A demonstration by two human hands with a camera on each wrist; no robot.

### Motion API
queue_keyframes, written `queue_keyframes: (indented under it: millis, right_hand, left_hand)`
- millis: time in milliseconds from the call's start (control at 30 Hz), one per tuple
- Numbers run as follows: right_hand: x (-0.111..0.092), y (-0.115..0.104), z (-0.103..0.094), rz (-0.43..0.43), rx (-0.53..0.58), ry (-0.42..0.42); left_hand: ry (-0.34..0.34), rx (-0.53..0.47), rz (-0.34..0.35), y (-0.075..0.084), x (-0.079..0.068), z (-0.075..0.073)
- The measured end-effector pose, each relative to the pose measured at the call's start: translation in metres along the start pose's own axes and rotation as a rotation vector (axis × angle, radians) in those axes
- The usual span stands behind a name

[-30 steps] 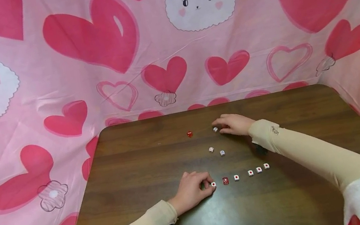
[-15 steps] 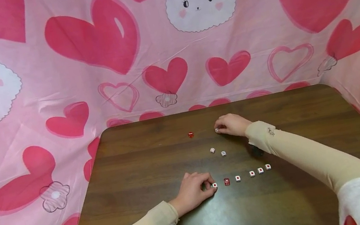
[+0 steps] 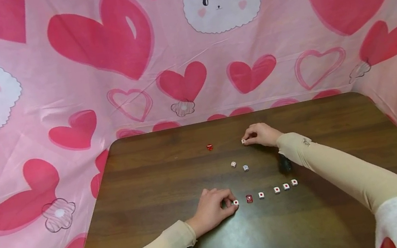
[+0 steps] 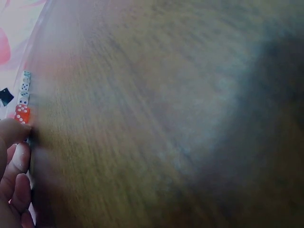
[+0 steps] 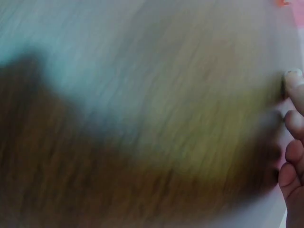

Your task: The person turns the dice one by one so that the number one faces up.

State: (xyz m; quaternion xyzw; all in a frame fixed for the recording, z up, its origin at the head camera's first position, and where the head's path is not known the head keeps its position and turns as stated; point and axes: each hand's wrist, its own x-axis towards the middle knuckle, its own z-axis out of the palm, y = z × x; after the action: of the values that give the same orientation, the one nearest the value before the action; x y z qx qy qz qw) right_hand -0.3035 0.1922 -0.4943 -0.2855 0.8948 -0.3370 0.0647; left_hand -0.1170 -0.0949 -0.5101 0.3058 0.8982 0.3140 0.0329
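Note:
Thumb and forefinger of my left hand (image 3: 212,212) pinch a white die (image 3: 236,202) with a red dot on top, at the left end of a row. Beside it stand a clear red die (image 3: 249,198) and several white dice, the nearest of them a white die (image 3: 261,195) with a red dot up. Farther back, my right hand (image 3: 263,135) pinches another white die (image 3: 243,141) at the table surface; its upper face is too small to read. In the left wrist view, fingers (image 4: 21,156) partly hide the row beyond an orange-red die (image 4: 22,113).
Two loose white dice, one (image 3: 233,164) and a second (image 3: 245,168), lie between the hands. A red die (image 3: 209,147) sits at the back, left of my right hand. The brown wooden table (image 3: 153,185) meets a pink heart-patterned cloth (image 3: 169,49) behind.
My right hand has closed thumb and finger on the far white die and shifted slightly right with it. The left hand and the row of dice stay put.

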Motion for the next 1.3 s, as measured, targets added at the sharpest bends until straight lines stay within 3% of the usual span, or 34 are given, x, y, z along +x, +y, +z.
queue_keyframes:
  millis: [233, 567, 733, 967, 1300]
  right_hand:
    - [-0.003, 0.0, -0.002, 0.041, 0.028, -0.045]
    - [-0.021, 0.005, -0.007, -0.038, -0.001, -0.08]
    - [-0.044, 0.009, -0.011, -0.085, -0.015, -0.068]
    - [-0.086, 0.018, -0.016, -0.072, -0.01, -0.046]
    - [-0.139, 0.03, -0.017, -0.182, -0.02, 0.045]
  left_hand:
    - [0.003, -0.008, -0.001, 0.0, -0.001, -0.001]
    - [0.012, -0.002, -0.002, -0.001, -0.001, -0.001]
    - [0.011, 0.002, -0.02, 0.001, 0.0, -0.001]
    - [0.01, 0.012, -0.022, 0.003, 0.0, 0.001]
    - [0.017, 0.029, -0.033, 0.001, 0.0, 0.003]
